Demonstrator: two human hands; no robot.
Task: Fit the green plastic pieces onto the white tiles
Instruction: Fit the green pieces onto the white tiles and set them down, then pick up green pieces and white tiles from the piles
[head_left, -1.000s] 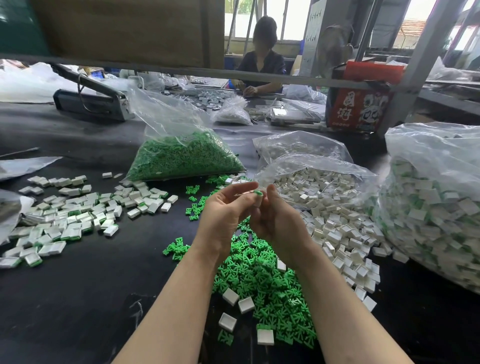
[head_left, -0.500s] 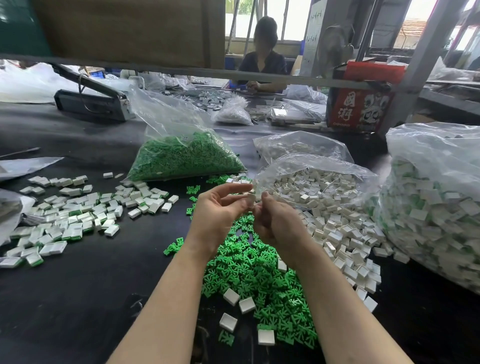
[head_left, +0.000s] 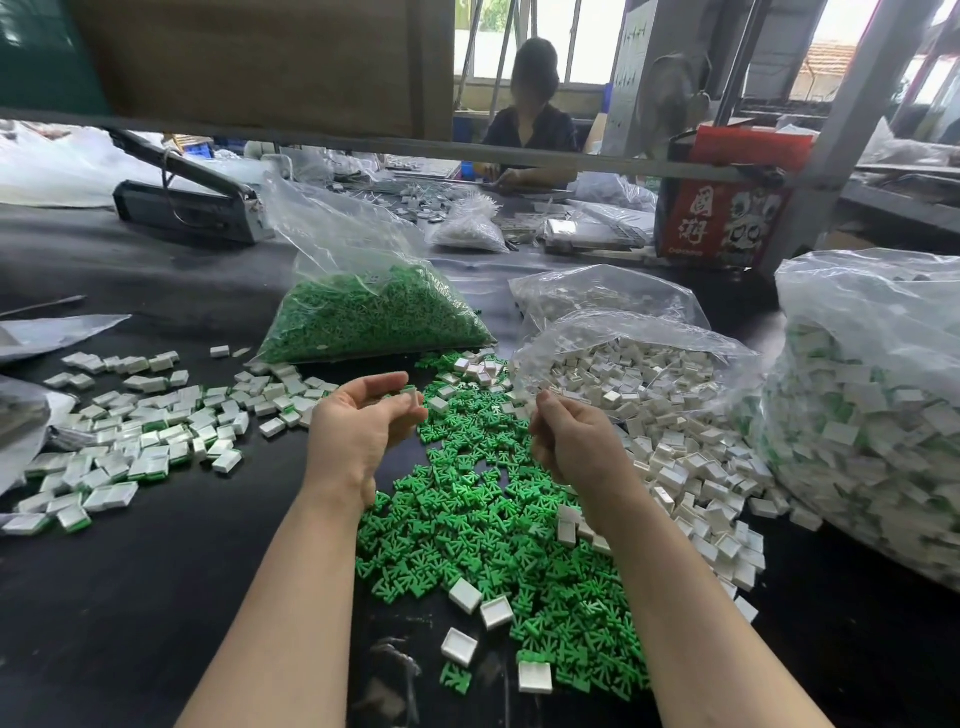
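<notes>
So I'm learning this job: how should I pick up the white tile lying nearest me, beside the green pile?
Take the white tile from above, pinching two opposite side edges. It lies flat and square on the black table, with bare table on its near side.

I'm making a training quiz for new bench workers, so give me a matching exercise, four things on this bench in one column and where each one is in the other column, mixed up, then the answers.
Things:
1. Bag of green pieces
2. Finished tiles
3. Red box
4. Left hand

Places or states:
A. Far right, by the grey post
B. Spread out on the left of the black table
C. Holding a white tile with a green edge
D. Behind the loose green pile, past the hands

Pairs: 1-D, 2-B, 3-A, 4-C
</notes>
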